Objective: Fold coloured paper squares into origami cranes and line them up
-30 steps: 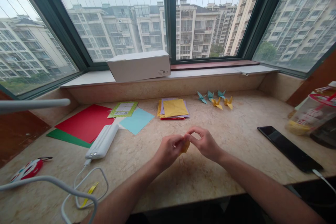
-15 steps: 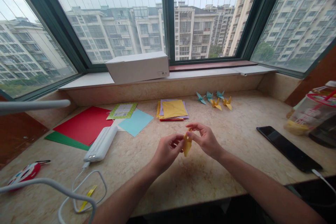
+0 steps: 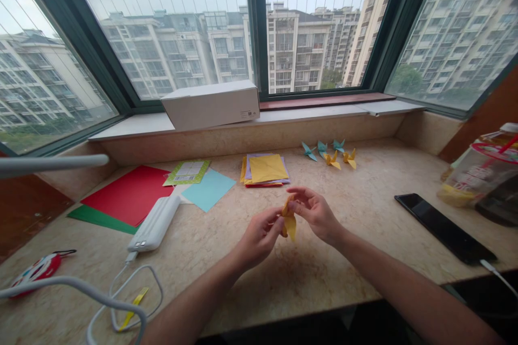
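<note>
Between my two hands is a small yellow piece of folded origami paper, held just above the stone counter. My left hand pinches its left side with thumb and fingers. On the other side, my right hand grips the upper part, thumb against the paper and forefinger curled over the top. Parts of the fold are hidden behind the fingers. Beyond the hands lies a stack of yellow and lilac paper squares. Blue paper cranes and yellow paper cranes stand farther back to the right.
Red paper, green paper and a light blue sheet lie left, near a white power bank with its cable. A black phone and a plastic cup are at right. A white box sits on the sill.
The yellow folded paper has turned between my fingers, and its lower point now swings out to the right. Both hands stay in nearly the same place.
</note>
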### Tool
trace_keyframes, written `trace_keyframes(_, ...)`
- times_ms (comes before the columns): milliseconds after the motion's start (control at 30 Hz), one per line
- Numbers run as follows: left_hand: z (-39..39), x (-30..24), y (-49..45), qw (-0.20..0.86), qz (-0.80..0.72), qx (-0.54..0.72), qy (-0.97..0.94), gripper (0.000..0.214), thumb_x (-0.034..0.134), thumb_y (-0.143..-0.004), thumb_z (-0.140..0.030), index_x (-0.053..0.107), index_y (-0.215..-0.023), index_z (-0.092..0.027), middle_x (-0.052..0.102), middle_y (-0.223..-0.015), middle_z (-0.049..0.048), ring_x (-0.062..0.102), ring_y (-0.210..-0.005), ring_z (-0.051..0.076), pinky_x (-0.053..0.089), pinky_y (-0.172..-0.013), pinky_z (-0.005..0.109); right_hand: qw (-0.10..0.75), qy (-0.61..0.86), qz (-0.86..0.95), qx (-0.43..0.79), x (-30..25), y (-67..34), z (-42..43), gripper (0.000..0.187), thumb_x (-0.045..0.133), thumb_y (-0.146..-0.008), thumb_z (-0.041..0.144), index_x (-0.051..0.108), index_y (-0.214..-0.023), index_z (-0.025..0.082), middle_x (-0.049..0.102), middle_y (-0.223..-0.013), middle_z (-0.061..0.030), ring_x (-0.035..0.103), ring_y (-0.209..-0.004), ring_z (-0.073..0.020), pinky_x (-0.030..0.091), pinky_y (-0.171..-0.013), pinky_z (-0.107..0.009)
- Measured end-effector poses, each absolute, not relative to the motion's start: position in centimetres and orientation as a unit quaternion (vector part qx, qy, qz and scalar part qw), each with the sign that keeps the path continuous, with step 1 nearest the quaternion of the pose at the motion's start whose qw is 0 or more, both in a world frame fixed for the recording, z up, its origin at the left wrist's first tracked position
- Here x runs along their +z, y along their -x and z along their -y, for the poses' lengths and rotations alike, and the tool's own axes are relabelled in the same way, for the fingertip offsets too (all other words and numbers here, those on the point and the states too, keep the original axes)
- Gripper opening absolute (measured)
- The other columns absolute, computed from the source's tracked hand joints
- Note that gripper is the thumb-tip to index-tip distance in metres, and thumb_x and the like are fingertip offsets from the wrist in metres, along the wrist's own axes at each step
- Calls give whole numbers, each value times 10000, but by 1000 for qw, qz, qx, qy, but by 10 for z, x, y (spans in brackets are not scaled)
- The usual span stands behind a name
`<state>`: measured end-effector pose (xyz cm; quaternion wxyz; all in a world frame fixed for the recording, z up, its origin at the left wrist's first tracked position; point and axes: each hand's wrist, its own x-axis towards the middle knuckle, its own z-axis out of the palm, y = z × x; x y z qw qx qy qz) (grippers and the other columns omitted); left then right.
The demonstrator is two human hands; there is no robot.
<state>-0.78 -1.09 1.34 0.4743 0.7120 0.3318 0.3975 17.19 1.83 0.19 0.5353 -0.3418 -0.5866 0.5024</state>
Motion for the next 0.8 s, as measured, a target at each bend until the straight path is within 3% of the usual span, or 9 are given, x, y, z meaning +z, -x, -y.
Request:
trace_keyframes(67, 11, 11, 6, 498, -325, 396, -699, 360, 524, -945, -405, 635, -1146, -128, 670, -915, 99, 617, -736, 151, 532, -673, 276, 533, 343, 600, 488, 0, -169, -17, 355, 699, -810, 430, 623, -1092, 228, 669, -848, -21, 649, -792, -179, 536, -759, -336)
trace_keyframes(167, 9, 6, 5, 514, -334, 389, -688, 381, 548, -932, -411, 607, -1181, -128, 671, -885, 94, 620, -710, 147, 531, -657, 272, 541, 376, 653, 373, -3, -167, -15, 304, 673, -844, 385, 623, -1101, 231, 677, -973, -56, 642, -921, -211, 509, -863, -387)
trace_keyframes(300, 7, 2, 6, 445, -378, 398, -707, 369, 570, -919, -380, 576, -1229, -181, 659, -1032, 99, 618, -723, 136, 523, -606, 245, 552, 372, 703, 251, -3, -168, -13, 194, 660, -863, 318, 648, -1040, 237, 628, -1116, -85, 588, -1083, -245, 463, -961, -428)
trace_keyframes(367, 6, 1, 7, 382, -396, 408, -728, 363, 584, -909, -348, 568, -1246, -215, 627, -1125, 96, 615, -757, 132, 519, -599, 232, 550, 367, 710, 244, -1, -170, -13, 162, 650, -874, 315, 667, -1013, 235, 610, -1120, -90, 581, -1097, -245, 452, -990, -430)
trace_keyframes(467, 5, 0, 9, 313, -405, 407, -756, 351, 585, -903, -316, 571, -1246, -242, 609, -1099, 73, 598, -762, 125, 518, -607, 223, 533, 374, 714, 259, 2, -172, -13, 162, 651, -874, 327, 689, -1002, 236, 603, -1109, -89, 583, -1092, -244, 454, -996, -423)
trace_keyframes(633, 5, 2, 10, 294, -409, 397, -767, 299, 541, -925, -304, 574, -1212, -228, 578, -1036, 61, 588, -777, 132, 511, -610, 223, 510, 369, 713, 307, 5, -176, -15, 132, 655, -870, 310, 704, -967, 235, 605, -1101, -74, 583, -1098, -228, 444, -1002, -407)
trace_keyframes(800, 7, 8, 10, 262, -411, 396, -778, 197, 513, -936, -284, 604, -1095, -212, 561, -1016, 66, 588, -880, 173, 513, -773, 308, 504, 368, 717, 311, 6, -176, -15, 56, 652, -850, 254, 673, -885, 217, 614, -1077, -72, 597, -1066, -225, 454, -969, -396)
